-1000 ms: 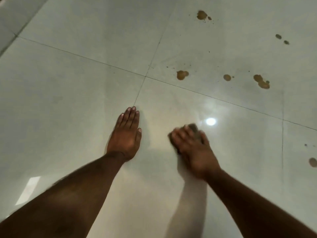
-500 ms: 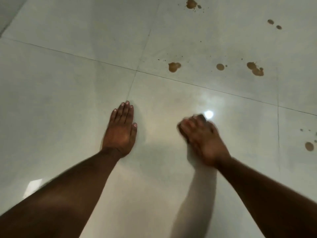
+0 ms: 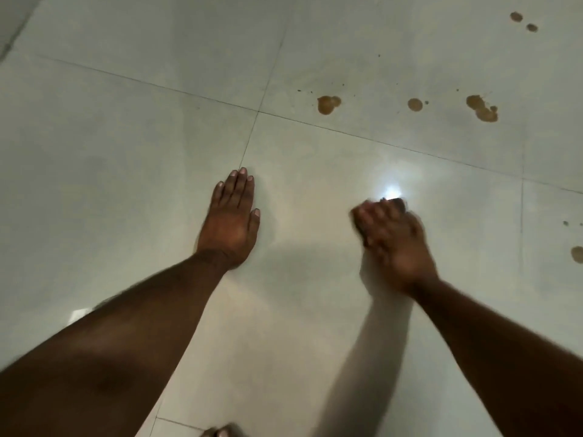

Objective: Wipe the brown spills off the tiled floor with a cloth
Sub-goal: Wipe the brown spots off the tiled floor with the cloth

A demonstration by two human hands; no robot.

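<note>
Far left: glossy pale tiled floor (image 3: 94, 184), crossed by thin grout lines, bare of spills on this side.

Left of centre: left hand (image 3: 232, 222) pressed flat on the tile, palm down, fingers (image 3: 239, 184) straight and close together, holding nothing; serving, by the look of it, as a prop for body weight.

Centre right: right hand (image 3: 394, 244), motion-blurred, curled over a dark cloth (image 3: 398, 203) of which only a small edge shows past the fingertips, next to a bright lamp reflection (image 3: 391, 193). Fingers bent down over the cloth and pinning it to the floor; how tightly cannot be told through the blur.

Upper right, beyond the grout line: brown spills, well apart from the cloth: a double blot (image 3: 328, 104), a round drop (image 3: 415, 104), a larger lobed patch (image 3: 482, 108), two small dots (image 3: 523, 22) near the top edge. Far right edge: one further drop (image 3: 578, 254) with specks above it.

Handling, as judged: cloth soft, light and limp, best bunched under the flat of the fingers and pressed down rather than pinched at a corner; likely to slide readily on the polished tile. Spills apparently liquid or part-dried, liable to smear if dragged; cloth probably in need of refolding to a fresh face. Most spills not yet wiped.
</note>
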